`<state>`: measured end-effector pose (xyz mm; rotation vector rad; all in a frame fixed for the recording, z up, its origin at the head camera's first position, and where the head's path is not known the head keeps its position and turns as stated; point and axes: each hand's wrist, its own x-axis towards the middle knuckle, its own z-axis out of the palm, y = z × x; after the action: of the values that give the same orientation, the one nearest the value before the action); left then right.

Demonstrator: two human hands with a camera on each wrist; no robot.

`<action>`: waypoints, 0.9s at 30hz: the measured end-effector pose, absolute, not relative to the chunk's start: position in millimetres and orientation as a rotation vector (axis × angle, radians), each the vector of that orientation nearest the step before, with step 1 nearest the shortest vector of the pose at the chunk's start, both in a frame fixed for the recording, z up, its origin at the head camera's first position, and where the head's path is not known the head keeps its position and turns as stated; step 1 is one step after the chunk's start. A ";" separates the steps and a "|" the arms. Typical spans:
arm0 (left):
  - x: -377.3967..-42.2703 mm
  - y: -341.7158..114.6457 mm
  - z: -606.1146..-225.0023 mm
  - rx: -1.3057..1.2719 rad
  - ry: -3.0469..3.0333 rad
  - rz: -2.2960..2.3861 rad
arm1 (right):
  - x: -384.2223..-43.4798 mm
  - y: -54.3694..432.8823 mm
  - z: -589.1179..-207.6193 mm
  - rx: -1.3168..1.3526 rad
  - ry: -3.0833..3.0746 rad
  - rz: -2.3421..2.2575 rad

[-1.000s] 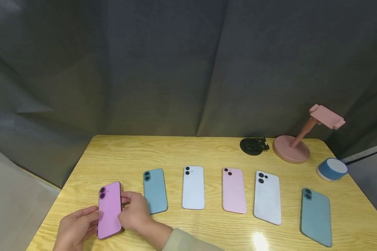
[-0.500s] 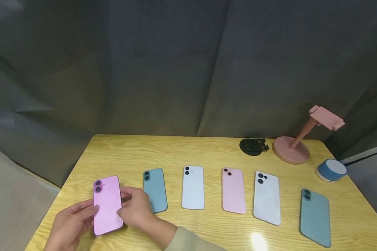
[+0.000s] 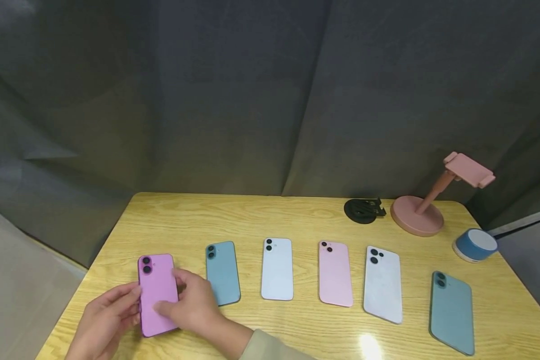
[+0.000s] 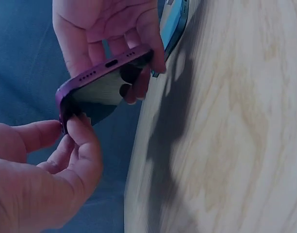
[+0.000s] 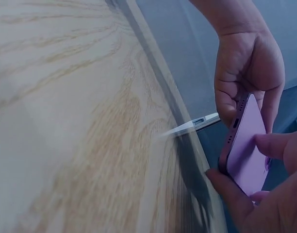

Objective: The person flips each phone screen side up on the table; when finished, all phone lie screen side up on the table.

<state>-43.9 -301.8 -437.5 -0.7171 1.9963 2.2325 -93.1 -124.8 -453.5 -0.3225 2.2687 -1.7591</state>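
Observation:
Both my hands hold a bright pink-purple phone (image 3: 155, 290) at the left of the table, its back and two lenses turned up. The left hand (image 3: 103, 315) pinches the long left edge. On the opposite edge the right hand (image 3: 195, 302) grips, its thumb lying across the back. In the left wrist view the phone (image 4: 107, 68) is off the tabletop, showing its port edge and dark, reflecting glass underneath; the left fingers (image 4: 85, 145) pinch one corner. The right wrist view shows the right thumb (image 5: 272, 145) against the pink back.
Rightward runs a row of phones lying back up: teal (image 3: 222, 275), white (image 3: 276, 272), pale pink (image 3: 335, 275), silver-white (image 3: 382, 285) and another teal one (image 3: 452, 315). Behind are a black folded stand (image 3: 362, 210), a pink phone stand (image 3: 417, 215) and a blue-and-white cylinder (image 3: 476, 243).
The phone lay lower and slanted, then rose with its back tipped toward the head camera; now it sits slightly farther right. The right thumb has slid from the edge onto the back.

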 end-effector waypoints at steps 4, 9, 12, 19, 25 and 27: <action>-43.5 -300.3 -438.5 -0.629 1.994 2.276 | -92.2 -124.3 -454.2 -0.344 2.261 -1.754; -43.0 -301.4 -440.1 -0.540 1.980 2.297 | -91.4 -124.8 -451.5 -0.332 2.159 -1.746; -43.0 -302.4 -441.0 -0.520 1.988 2.270 | -90.8 -125.4 -449.0 -0.358 2.095 -1.711; -47.2 -299.0 -441.4 -0.602 2.123 2.027 | -89.1 -121.7 -445.5 -0.389 1.916 -1.750; -49.8 -298.5 -444.7 -0.585 2.210 1.831 | -85.8 -122.7 -445.9 -0.443 1.758 -1.858; -51.0 -298.0 -445.5 -0.606 2.185 1.840 | -86.8 -123.0 -447.4 -0.473 1.736 -1.888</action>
<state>-51.0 -298.0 -445.5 -0.6063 2.1854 1.8399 -86.8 -123.0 -447.4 -0.4726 1.7363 -1.8879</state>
